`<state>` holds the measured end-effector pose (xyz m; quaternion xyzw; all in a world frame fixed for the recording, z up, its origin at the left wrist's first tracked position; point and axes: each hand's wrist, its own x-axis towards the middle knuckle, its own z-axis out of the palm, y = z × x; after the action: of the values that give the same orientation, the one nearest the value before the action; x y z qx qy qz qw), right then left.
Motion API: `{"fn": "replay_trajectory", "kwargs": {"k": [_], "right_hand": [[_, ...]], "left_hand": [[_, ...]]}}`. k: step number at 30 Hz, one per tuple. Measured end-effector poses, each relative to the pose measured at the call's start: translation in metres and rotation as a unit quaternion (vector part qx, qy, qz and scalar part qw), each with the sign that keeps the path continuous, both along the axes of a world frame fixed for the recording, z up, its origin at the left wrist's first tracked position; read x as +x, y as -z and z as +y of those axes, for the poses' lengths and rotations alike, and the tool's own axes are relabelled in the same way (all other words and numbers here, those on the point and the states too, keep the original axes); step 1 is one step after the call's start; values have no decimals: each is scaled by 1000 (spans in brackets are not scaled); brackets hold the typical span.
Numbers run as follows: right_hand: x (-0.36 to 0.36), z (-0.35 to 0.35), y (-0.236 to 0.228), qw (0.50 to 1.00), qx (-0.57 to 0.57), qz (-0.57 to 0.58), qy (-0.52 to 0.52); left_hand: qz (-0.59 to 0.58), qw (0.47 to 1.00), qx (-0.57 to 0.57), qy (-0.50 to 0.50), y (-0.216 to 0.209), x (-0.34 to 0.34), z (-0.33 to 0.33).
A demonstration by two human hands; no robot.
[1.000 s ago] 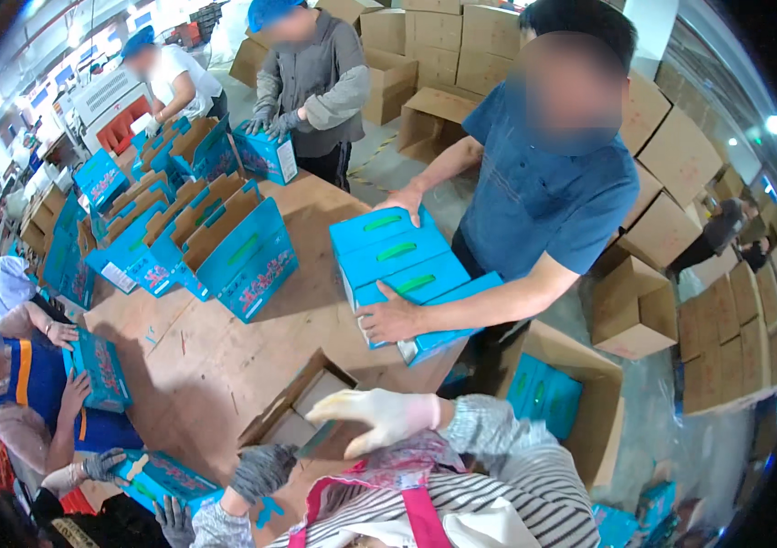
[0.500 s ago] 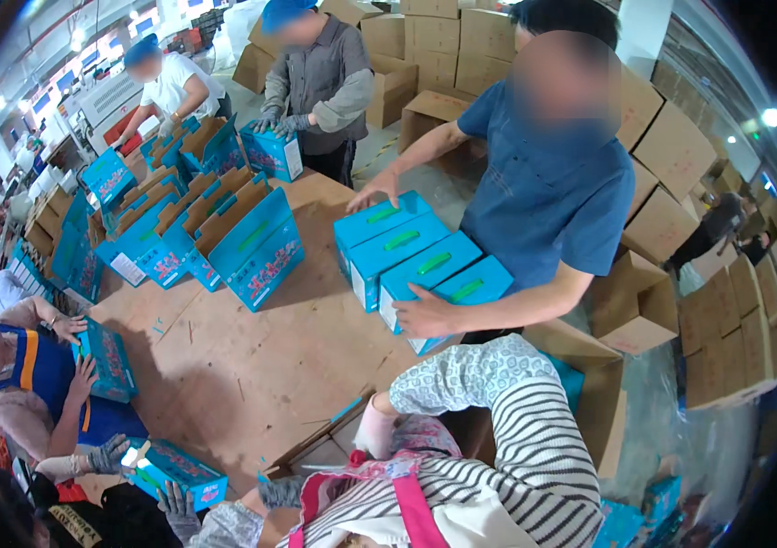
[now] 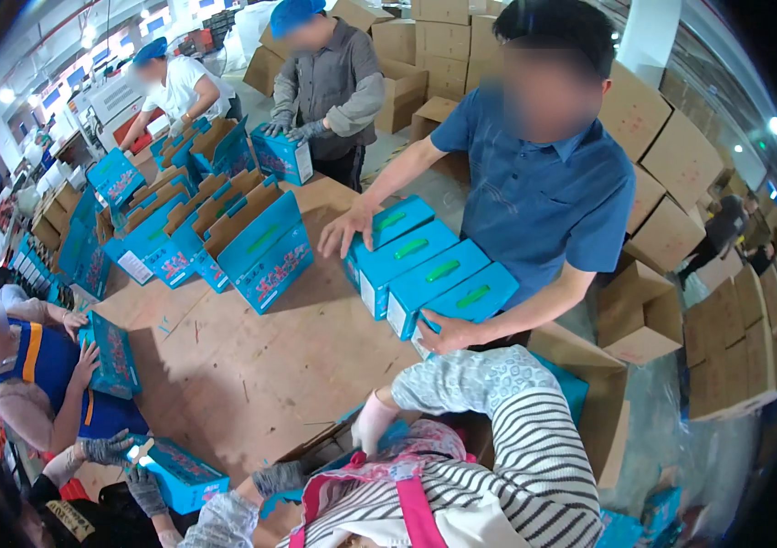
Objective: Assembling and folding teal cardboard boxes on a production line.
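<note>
1. Your left hand [image 3: 280, 479], grey-gloved, is low at the near side of the surface [image 3: 242, 365], by the left end of an open box [image 3: 313, 446]; its fingers are hidden, so I cannot tell whether that grip is apart, together or clamped.
2. Your right hand [image 3: 373, 425], in a pale glove, reaches down at the right part of the same box; I cannot tell the state of this grip either.
3. That box lies at the near edge, directly in front of you, partly covered by your pink apron [image 3: 417, 511].
4. Beyond your right arm, a co-worker in a blue shirt [image 3: 544, 192] has hands at both ends of four closed blue boxes [image 3: 434, 285].
5. Far left, open-topped blue boxes [image 3: 269, 251] stand in rows.
6. Near left, another person's gloved hands [image 3: 146, 490] hold a blue box [image 3: 189, 470].
</note>
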<state>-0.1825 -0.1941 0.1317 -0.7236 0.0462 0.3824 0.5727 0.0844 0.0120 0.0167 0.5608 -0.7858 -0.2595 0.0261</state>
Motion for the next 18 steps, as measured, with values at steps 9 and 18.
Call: {"fn": "replay_trajectory", "kwargs": {"k": [9, 18], "right_hand": [[-54, 77, -39, 667, -615, -373, 194], [-61, 30, -71, 806, -329, -291, 397]], "left_hand": [[-93, 963, -228, -112, -125, -96, 8], [113, 966, -175, -150, -159, -79, 2]]}}
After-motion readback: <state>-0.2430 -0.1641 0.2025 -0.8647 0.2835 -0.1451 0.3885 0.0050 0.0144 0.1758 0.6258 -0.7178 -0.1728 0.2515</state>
